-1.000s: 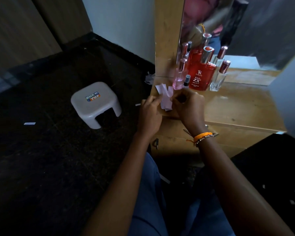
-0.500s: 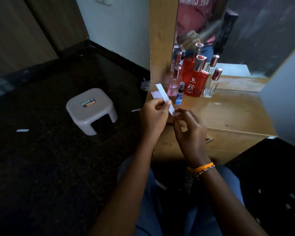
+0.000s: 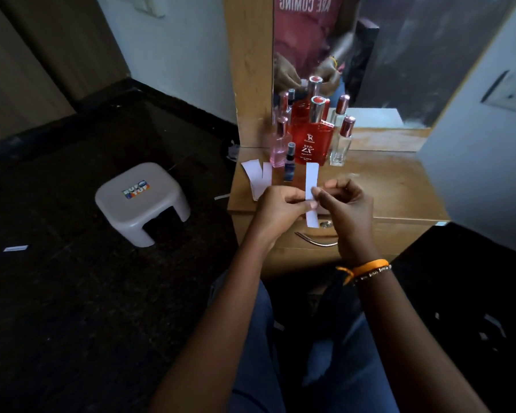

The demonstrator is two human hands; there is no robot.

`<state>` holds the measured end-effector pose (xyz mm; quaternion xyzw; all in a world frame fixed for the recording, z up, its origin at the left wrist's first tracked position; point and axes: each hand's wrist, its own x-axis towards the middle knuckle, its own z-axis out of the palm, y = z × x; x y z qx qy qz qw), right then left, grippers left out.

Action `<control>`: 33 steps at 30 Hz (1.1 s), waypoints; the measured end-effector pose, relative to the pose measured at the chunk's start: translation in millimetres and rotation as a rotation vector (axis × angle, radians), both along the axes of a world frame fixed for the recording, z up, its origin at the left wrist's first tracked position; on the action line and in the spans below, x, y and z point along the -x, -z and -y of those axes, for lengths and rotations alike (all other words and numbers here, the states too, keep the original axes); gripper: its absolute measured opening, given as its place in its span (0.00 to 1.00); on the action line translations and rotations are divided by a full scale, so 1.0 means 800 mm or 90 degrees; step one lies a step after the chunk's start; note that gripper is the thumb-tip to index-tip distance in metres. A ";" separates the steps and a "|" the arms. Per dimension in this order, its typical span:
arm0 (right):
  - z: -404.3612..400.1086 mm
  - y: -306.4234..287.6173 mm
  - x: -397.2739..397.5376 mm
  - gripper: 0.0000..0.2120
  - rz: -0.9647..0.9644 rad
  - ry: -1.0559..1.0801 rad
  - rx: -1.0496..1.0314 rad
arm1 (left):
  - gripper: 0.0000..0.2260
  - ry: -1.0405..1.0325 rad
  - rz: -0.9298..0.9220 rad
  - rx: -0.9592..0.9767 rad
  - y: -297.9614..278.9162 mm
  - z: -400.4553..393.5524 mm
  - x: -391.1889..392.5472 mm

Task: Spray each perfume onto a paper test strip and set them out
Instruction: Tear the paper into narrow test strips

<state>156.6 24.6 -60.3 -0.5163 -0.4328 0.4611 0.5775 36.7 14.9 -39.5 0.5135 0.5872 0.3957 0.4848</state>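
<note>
Pinching one upright paper strip between them, left hand and right hand meet fingertip to fingertip over the dresser's front edge | loose strips beyond left fingers | four perfume bottles farther back, against mirror | stool far left of fingers

Dim, underexposed; floor nearly black. Soft daylight reflected in mirror. Wide-angle bending at edges. Slight motion blur throughout.
</note>
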 end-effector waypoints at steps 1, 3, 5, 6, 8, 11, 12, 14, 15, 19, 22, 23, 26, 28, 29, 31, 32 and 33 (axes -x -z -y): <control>-0.006 0.001 -0.004 0.09 0.022 0.014 0.004 | 0.09 0.006 -0.031 -0.002 0.000 -0.001 -0.002; -0.020 0.005 -0.010 0.11 0.113 0.040 0.004 | 0.08 -0.049 -0.106 -0.035 0.003 -0.007 -0.003; -0.034 0.008 -0.012 0.11 0.228 0.059 -0.013 | 0.06 -0.173 -0.150 -0.085 0.005 -0.013 -0.002; -0.040 0.008 -0.012 0.11 0.287 0.063 -0.024 | 0.06 -0.227 -0.152 -0.103 0.004 -0.016 -0.001; -0.050 0.010 -0.011 0.08 0.381 0.056 -0.035 | 0.12 -0.279 -0.149 -0.123 0.003 -0.026 0.002; -0.058 0.017 -0.010 0.04 0.474 0.062 -0.049 | 0.17 -0.266 -0.149 -0.134 0.000 -0.045 0.008; -0.058 0.019 -0.009 0.04 0.490 0.068 -0.054 | 0.18 -0.256 -0.157 -0.136 0.001 -0.051 0.009; -0.057 0.023 -0.008 0.06 0.500 0.074 -0.064 | 0.18 -0.239 -0.183 -0.143 0.004 -0.061 0.009; -0.056 0.025 -0.008 0.07 0.501 0.071 -0.071 | 0.18 -0.234 -0.194 -0.148 0.006 -0.064 0.007; -0.055 0.027 -0.010 0.09 0.509 0.063 -0.082 | 0.16 -0.225 -0.198 -0.165 0.011 -0.071 0.003; -0.052 0.021 -0.009 0.08 0.482 0.069 -0.105 | 0.12 -0.234 -0.209 -0.180 0.012 -0.073 0.001; -0.051 0.017 -0.007 0.07 0.463 0.073 -0.133 | 0.09 -0.231 -0.217 -0.188 0.011 -0.073 0.000; -0.051 -0.008 0.001 0.06 0.378 0.050 -0.225 | 0.07 -0.193 -0.234 -0.215 0.009 -0.070 -0.003; -0.055 -0.025 0.005 0.10 0.338 0.002 -0.246 | 0.07 -0.150 -0.218 -0.240 0.003 -0.061 -0.004; -0.058 -0.030 0.007 0.11 0.330 -0.025 -0.238 | 0.07 -0.119 -0.197 -0.251 -0.001 -0.056 -0.004; -0.058 -0.037 0.009 0.08 0.278 -0.074 -0.208 | 0.07 -0.047 -0.133 -0.244 -0.010 -0.045 -0.003; -0.057 -0.038 0.008 0.06 0.233 -0.094 -0.192 | 0.08 -0.017 -0.105 -0.226 -0.013 -0.040 -0.004; -0.055 -0.038 0.007 0.04 0.189 -0.107 -0.181 | 0.09 0.006 -0.076 -0.208 -0.015 -0.034 -0.006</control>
